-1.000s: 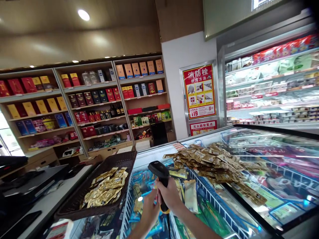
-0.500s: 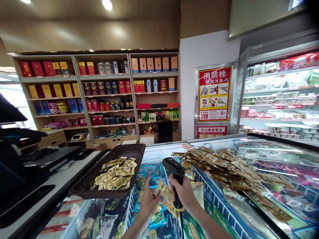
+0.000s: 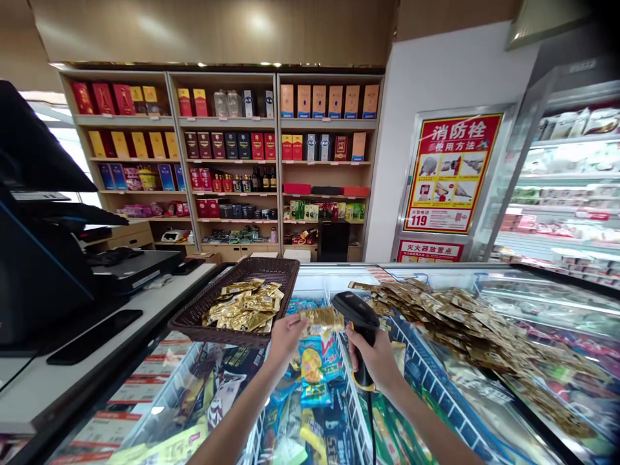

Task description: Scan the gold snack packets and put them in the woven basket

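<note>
My left hand (image 3: 285, 339) pinches one end of a gold foil packet (image 3: 322, 318), held level above the freezer's glass top. The packet's other end reaches close to my right hand (image 3: 371, 352), which is wrapped around the grip of a black barcode scanner (image 3: 357, 311). The scanner's head points left, over the packet, and its cord hangs down below my hand. To the left, a brown woven basket (image 3: 186, 314) holds a heap of gold packets (image 3: 249, 307). A larger pile of gold packets (image 3: 465, 323) is spread on the glass at the right.
Under the glass, white wire baskets (image 3: 431, 387) hold bagged frozen goods. A checkout counter (image 3: 29, 397) with a dark phone-like slab (image 3: 94, 336) and a monitor (image 3: 36, 258) stands at the left. Shelves of boxes (image 3: 227, 145) line the back wall.
My left hand has closed on the gold packet, which has come up and is now level in front of the scanner. The view has shifted, so the surroundings appear further right.
</note>
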A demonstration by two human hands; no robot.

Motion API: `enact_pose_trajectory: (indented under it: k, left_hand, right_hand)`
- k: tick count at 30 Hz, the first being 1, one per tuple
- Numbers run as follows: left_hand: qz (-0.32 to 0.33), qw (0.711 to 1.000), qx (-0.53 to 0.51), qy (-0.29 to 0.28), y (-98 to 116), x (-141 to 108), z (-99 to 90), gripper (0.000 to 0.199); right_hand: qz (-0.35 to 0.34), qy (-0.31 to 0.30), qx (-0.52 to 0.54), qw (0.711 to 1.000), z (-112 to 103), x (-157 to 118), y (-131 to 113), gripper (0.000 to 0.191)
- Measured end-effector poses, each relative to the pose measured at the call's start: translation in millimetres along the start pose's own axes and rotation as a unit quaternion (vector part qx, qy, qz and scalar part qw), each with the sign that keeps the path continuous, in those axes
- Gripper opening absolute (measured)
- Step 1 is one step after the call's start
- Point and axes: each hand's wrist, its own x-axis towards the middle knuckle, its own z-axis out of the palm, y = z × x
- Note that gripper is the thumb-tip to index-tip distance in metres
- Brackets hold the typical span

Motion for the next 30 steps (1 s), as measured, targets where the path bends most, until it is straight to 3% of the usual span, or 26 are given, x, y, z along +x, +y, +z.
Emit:
enact_pose_trajectory:
  k: [5,11,16,23,30]
  left_hand:
    - [0.021,0.998,-0.067,0.002,14,-8,3.5,0.038]
    - [0.124,0.990,0.004,0.070,31,-11,-3.1,0.037]
    - [0.131,0.984,0.016,0.121,31,7,-24.4,0.036]
    - [0.141,0.979,0.055,0.136,40,19,-53.8,0.034]
    - [0.147,0.977,0.080,0.129,33,23,-54.8,0.035]
  right_hand:
    - [0.004,-0.015,0.001,1.000,0,-10,-2,0.045]
    - [0.007,-0.039,-0.004,0.999,3,-22,-7,0.042]
    - [0.025,-0.037,-0.014,0.999,14,-24,-12,0.044]
    - [0.051,-0.056,-0.020,0.997,25,-32,-18,0.040]
    - [0.047,-0.064,-0.041,0.996,25,-35,-13,0.039]
